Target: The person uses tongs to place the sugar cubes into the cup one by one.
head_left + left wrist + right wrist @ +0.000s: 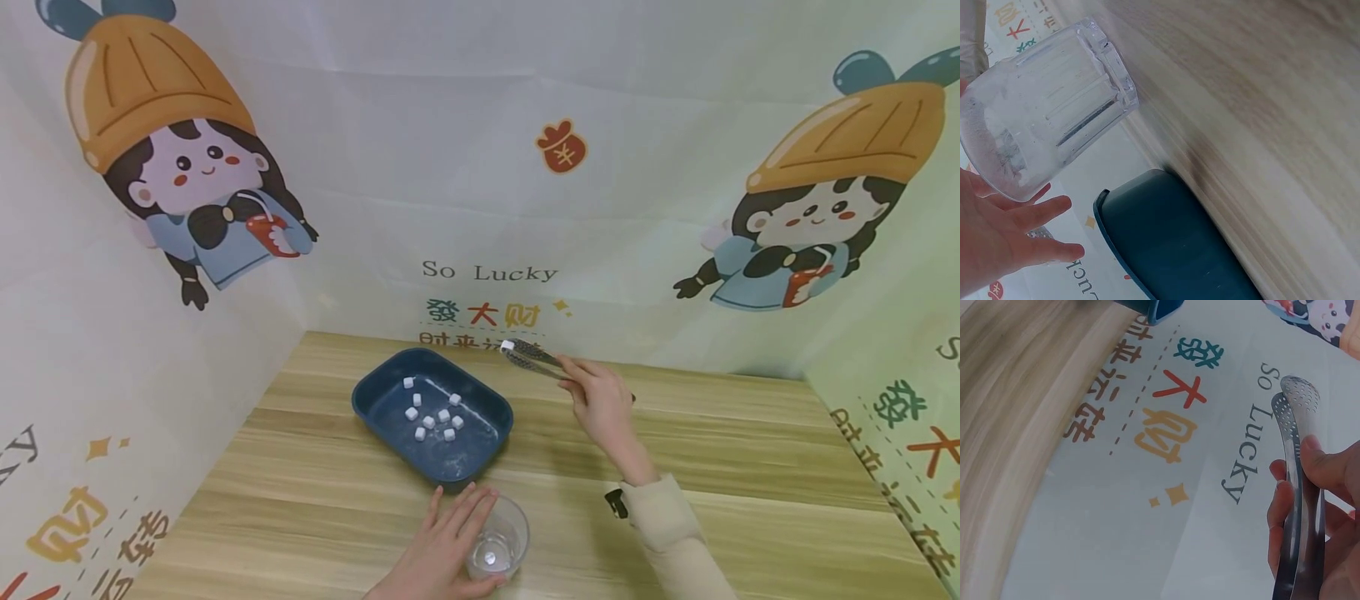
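Note:
My right hand (602, 408) grips metal tongs (1300, 487) with perforated tips, raised to the right of a dark blue tray (471, 468). A small white cube (507, 345) is pinched at the tongs' tips in the head view; it cannot be made out in the right wrist view. My left hand (442, 546) holds the side of a clear glass (1054, 106) between thumb and index finger, with its other fingers spread. Inside the tray lie several more white cubes (428, 422). The glass stands upright, close to the tray's near edge.
All of this is on a wood-grain table (315, 467). A printed backdrop (465, 183) with cartoon figures and lettering encloses the back and both sides. A black wrist strap piece (617, 503) shows by the right sleeve (667, 517).

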Motion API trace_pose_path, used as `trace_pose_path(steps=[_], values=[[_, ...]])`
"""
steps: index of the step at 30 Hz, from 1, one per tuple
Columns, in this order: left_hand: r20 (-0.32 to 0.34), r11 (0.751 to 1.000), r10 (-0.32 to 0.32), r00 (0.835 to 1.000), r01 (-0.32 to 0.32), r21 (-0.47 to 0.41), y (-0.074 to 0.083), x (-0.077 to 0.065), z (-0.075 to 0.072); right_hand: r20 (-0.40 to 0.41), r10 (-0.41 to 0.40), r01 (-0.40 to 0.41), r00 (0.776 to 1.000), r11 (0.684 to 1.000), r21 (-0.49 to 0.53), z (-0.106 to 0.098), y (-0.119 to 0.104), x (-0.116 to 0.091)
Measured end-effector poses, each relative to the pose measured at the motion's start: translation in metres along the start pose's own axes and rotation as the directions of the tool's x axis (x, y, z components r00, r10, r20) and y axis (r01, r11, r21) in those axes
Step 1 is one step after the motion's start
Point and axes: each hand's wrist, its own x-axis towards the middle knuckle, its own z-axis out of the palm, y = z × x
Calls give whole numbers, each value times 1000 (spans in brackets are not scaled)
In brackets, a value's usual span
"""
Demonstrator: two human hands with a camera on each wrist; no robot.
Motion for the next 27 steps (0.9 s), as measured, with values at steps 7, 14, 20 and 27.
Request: trace_pose_path(steps=[7, 14, 20, 27], values=[[-7, 1000, 2, 1000, -2, 22, 0, 0, 1, -85, 107, -100, 991, 991, 86, -14, -3, -8], [9, 1000, -4, 1000, 4, -14, 0, 0, 0, -67, 238, -215, 969, 945, 246, -33, -1, -18], [9, 999, -8, 1000, 8, -35, 0, 0, 0, -96, 247, -209, 964, 932, 296, -51, -1, -26], [29, 999, -16, 999, 17, -33, 0, -1, 0, -185, 147, -83, 972, 946, 314, -72, -6, -30]])
